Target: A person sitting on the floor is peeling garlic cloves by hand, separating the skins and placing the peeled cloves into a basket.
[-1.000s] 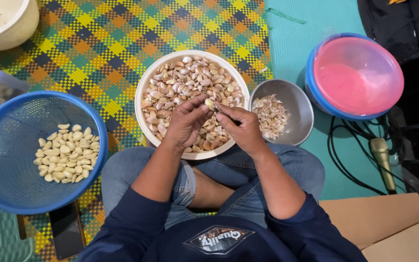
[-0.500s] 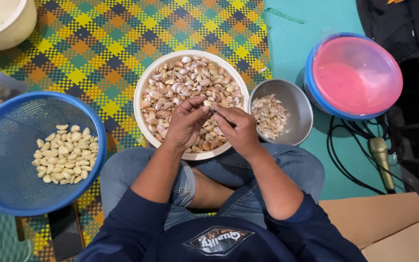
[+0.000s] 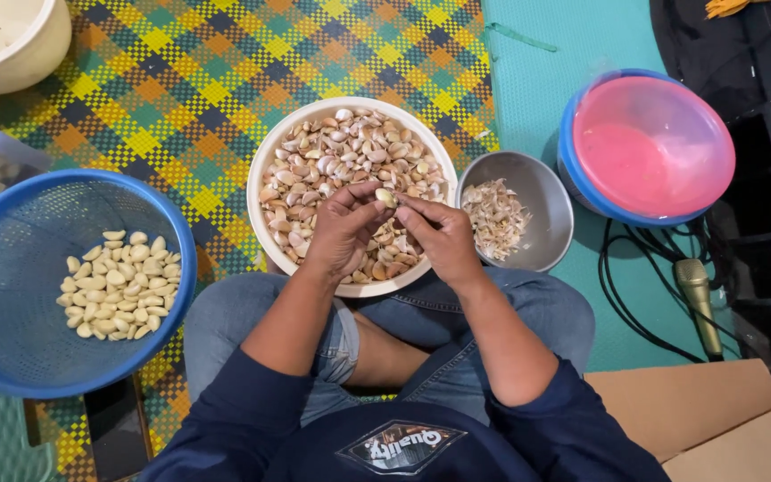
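A single garlic clove (image 3: pixel 386 197) is pinched between the fingertips of the left hand (image 3: pixel 343 230) and the right hand (image 3: pixel 439 239), both grips closed on it, above the white bowl (image 3: pixel 265 170) of unpeeled cloves (image 3: pixel 341 156). Peeling of this clove is judged to be in hand; skin removal at the tip is called for next. Peeled cloves (image 3: pixel 118 286) are noted in the blue basket (image 3: pixel 11 357) at left; skins (image 3: pixel 493 214) in the steel bowl (image 3: pixel 546 192) at right. A lidded pink basin (image 3: pixel 649 147) stands beyond.

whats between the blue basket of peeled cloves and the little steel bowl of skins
In the head view, the white bowl of unpeeled garlic lies between them, with both hands over it, left hand and right hand, pinching one garlic clove.
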